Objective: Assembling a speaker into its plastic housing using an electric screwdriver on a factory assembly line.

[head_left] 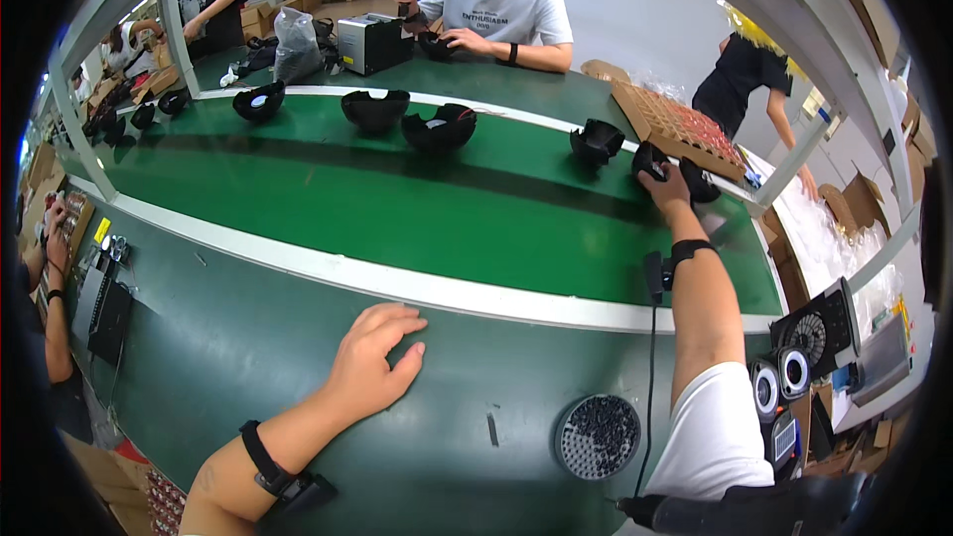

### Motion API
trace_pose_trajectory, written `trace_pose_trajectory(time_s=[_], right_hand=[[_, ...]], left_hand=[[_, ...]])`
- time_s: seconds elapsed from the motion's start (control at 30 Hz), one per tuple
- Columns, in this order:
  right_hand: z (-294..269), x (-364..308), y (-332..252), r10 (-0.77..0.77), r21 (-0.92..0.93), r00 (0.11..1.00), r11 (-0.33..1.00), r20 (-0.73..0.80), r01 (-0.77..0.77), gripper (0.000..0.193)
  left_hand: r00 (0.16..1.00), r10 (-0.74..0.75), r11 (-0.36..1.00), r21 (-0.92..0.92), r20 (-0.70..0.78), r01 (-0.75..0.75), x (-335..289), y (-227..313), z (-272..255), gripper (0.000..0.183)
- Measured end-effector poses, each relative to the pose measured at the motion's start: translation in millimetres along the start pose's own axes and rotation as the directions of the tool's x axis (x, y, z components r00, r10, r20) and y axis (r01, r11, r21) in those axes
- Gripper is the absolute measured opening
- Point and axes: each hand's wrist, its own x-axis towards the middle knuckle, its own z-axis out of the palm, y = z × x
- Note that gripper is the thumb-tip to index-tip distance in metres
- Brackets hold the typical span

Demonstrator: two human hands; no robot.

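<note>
Right hand [667, 187] is stretched way out across the green conveyor belt [397, 208], fingers closed over a black shell-shaped housing [650, 161] at the far edge. Looks like a proper grasp from above, though the fisheye squashes things out there, so I can't say for sure how much of the part is actually wrapped. A second black piece [701, 182] sits touching or just beside that hand on its outer side, and another housing [597, 141] is a little to its inner side.

Left hand [372, 362] isn't holding anything. It's flat on the dark green bench, palm down, fingers spread and relaxed, close to the white strip [417, 284] that edges the belt.

If I were doing this: keep the left hand planted like that, it's good bracing for such a long reach. Get the fingers under the rim of the housing rather than pinching the curved top, since smooth plastic domes slip. Lift clear before pulling back so it doesn't knock the neighbour piece. Then bring it in toward the body, watching the cable [651, 377] that hangs from the wrist band and the round tray of small black parts [598, 437] just inside the right elbow.
</note>
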Motion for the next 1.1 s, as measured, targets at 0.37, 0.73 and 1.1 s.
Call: trace_pose_trajectory(time_s=[0.37,0.73,1.1], right_hand=[[33.6,-17.0,12.0,-0.008,0.018,0.983,1.0,-0.185,0.011,0.054],[-10.0,-80.1,-14.5,-0.1,0.147,0.977,0.981,-0.19,0.129,0.042],[-89.2,-206.8,-71.9,-0.471,0.678,0.683,0.733,0.559,-0.05,0.03]], left_hand=[[1.0,-0.023,0.999,0.048,0.02,0.022,6.1,1.6,2.4,0.019],[1.0,-0.023,0.998,0.054,-0.005,0.023,0.7,-2.4,6.1,0.019],[0.994,0.014,0.985,-0.174,0.111,0.005,4.7,21.2,4.1,0.065]])
